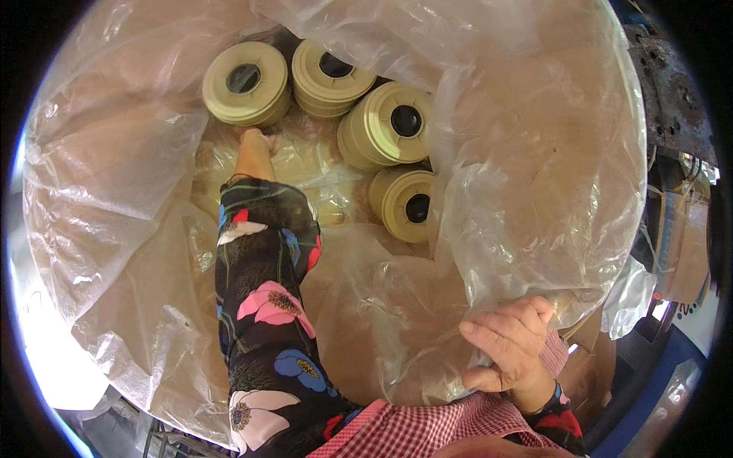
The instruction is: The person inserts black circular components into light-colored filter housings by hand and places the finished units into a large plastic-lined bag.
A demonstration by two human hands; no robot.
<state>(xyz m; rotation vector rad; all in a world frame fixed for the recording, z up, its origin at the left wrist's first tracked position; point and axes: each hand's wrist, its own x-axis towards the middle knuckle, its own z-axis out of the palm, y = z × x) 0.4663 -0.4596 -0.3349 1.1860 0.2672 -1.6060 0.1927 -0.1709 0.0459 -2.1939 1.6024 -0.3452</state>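
My left hand (pixel 255 142) reaches deep into a box lined with clear plastic, at the near edge of a cream-coloured round canister-like part (pixel 269 85) with a dark centre hole. Its fingers are hidden under or behind that part, so their grip does not show. Similar ribbed round parts stand to the right: one (pixel 321 90) partly under plastic, another (pixel 374 126), and a lower one (pixel 393 202). Near the box's front right edge, my right hand (pixel 508 347) lies against the plastic liner (pixel 427 328), fingers loosely bent and thumb apart, with nothing visible in it.
Folds of clear plastic (pixel 550 153) hang over the box's right side and partly cover the parts. A cardboard wall (pixel 114 153) shows through the liner at left. Dark metal equipment (pixel 664 91) and a blue edge (pixel 649 404) lie outside on the right.
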